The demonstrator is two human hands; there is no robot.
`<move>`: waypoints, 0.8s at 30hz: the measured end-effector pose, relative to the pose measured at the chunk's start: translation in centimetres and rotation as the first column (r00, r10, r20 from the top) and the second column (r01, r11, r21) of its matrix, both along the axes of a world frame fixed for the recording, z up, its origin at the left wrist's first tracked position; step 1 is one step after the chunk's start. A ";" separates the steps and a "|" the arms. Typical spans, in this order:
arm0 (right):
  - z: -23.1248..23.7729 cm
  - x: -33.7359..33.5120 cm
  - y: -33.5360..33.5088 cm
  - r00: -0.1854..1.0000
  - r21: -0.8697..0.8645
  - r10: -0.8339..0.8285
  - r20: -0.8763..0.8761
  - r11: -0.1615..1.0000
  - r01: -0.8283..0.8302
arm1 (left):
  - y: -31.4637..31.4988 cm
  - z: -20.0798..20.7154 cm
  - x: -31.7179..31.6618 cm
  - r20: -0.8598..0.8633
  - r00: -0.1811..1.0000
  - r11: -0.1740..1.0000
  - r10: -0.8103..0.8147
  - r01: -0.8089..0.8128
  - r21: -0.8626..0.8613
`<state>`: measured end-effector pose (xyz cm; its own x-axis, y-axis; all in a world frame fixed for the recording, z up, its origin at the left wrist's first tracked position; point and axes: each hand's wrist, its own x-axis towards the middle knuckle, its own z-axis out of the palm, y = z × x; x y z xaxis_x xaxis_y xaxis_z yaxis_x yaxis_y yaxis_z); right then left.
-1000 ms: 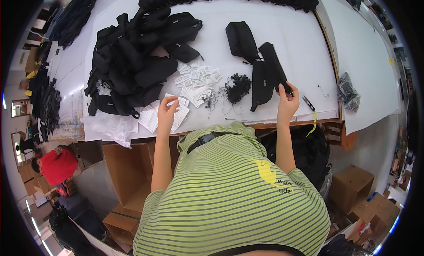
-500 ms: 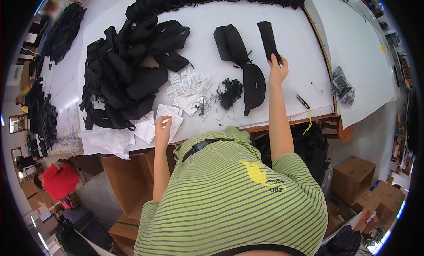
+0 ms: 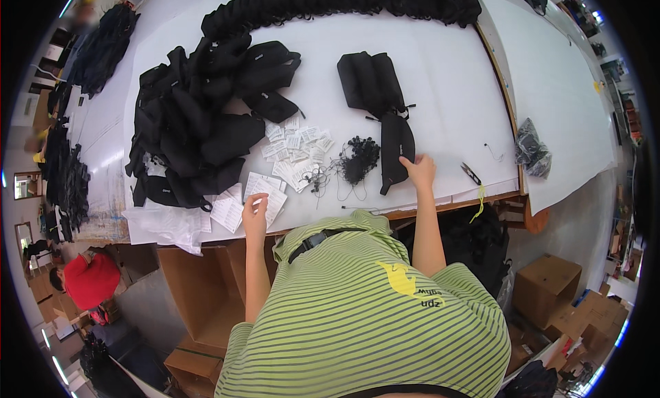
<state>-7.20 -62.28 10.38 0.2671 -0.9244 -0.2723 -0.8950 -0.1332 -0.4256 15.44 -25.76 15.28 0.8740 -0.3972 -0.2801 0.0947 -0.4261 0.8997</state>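
My right hand point(image 3: 421, 171) is at the right edge of a small black pouch point(image 3: 397, 147), its thumb and fingertips closed on that edge. The pouch lies lengthwise on the white table. Beyond its far end, black pouches point(image 3: 371, 80) lie side by side, touching it. My left hand point(image 3: 255, 211) hovers over printed white sheets point(image 3: 276, 192) at the near edge, thumb and fingers curled together. Anything between those fingertips is too small to make out. Between my hands are a pile of small white printed tags point(image 3: 297, 147) and a tangle of black cords point(image 3: 361, 161).
A large heap of black pouches point(image 3: 185, 116) covers the left side, with clear plastic bags point(image 3: 168, 223) before it. A row of black pouches point(image 3: 330, 6) lines the far side. Thread snips point(image 3: 471, 174) and a plastic-wrapped bundle point(image 3: 531, 150) lie right. Cardboard boxes point(image 3: 546, 288) stand below.
My right hand has come nearer and let go of a black pouch, now beside the far one. It has moved to the near pouch. My left hand stays over the sheets.
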 end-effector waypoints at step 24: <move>11.1 -6.1 -0.2 0.463 0.574 -0.477 0.747 0.814 -0.087 | 2.1 0.5 2.1 0.278 0.894 0.776 -0.352 0.113 0.620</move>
